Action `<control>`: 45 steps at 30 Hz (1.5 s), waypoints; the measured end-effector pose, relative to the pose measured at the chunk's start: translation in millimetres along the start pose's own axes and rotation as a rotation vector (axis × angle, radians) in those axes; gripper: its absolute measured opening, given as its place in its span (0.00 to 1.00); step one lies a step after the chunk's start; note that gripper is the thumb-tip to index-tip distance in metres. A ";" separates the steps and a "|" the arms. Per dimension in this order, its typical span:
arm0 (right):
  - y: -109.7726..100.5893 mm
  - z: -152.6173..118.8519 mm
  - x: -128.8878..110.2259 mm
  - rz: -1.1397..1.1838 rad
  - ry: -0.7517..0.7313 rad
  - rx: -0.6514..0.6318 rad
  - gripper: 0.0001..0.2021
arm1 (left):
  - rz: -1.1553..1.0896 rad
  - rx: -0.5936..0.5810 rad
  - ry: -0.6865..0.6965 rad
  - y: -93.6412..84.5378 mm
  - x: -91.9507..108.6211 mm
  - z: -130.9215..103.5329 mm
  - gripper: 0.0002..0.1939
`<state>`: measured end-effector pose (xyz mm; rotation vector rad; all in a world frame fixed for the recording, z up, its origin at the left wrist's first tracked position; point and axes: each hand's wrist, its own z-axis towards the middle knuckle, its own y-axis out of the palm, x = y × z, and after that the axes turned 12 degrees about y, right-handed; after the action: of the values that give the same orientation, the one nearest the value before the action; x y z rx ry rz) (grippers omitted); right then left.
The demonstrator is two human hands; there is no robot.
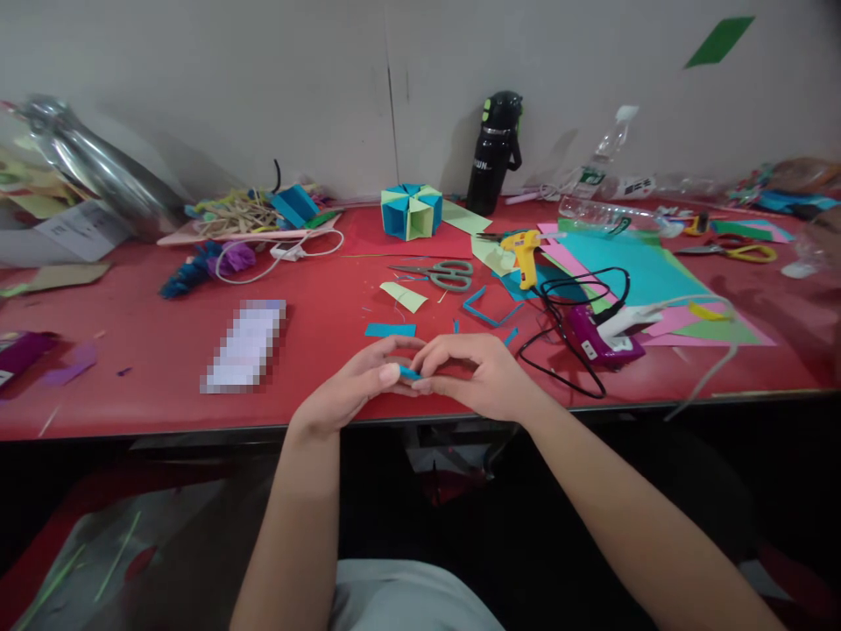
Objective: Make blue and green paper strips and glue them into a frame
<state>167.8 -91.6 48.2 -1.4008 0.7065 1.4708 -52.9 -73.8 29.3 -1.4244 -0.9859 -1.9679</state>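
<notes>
Between my two hands, near the front edge of the red table [315, 333], is a small piece of blue paper [409, 373]. My left hand [358, 379] pinches its left end with the thumb on top. The fingertips of my right hand [469, 372] grip the other end; part of the paper is hidden by the fingers. Just beyond lies a flat blue paper strip [390, 330]. A pale green paper piece [403, 296] and grey-handled scissors [450, 275] rest farther back. A bent blue strip [490, 308] lies to the right.
A blue and green folded-paper box [412, 213] stands at the back beside a black bottle [494, 158]. To the right are a yellow glue gun [526, 256], its black cable, a purple power strip [604, 342] and coloured sheets [637, 263]. A blurred-out phone [246, 346] lies left.
</notes>
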 end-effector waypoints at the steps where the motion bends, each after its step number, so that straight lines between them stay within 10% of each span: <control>1: 1.2 0.5 1.2 0.026 0.004 0.032 0.05 | 0.024 0.019 0.030 -0.1 -0.5 -0.3 0.34; 11: 7.2 3.4 7.1 0.018 -0.059 0.176 0.06 | 0.533 0.348 0.530 27.2 11.1 -4.4 0.14; 32: 16.9 5.8 5.7 0.162 0.055 0.190 0.13 | 0.291 0.527 0.383 31.3 6.8 -2.6 0.13; 38: 7.6 3.5 5.6 -0.317 -0.254 0.229 0.05 | 0.107 0.529 0.314 8.2 3.3 -5.6 0.16; 45: 4.2 11.4 30.5 -0.777 -0.436 0.113 0.11 | 0.576 0.333 0.168 -1.1 14.8 -20.2 0.09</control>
<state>162.6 -75.7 20.0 -1.0323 -0.0484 1.0254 -70.0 -89.0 39.4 -1.1662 -0.6858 -1.3992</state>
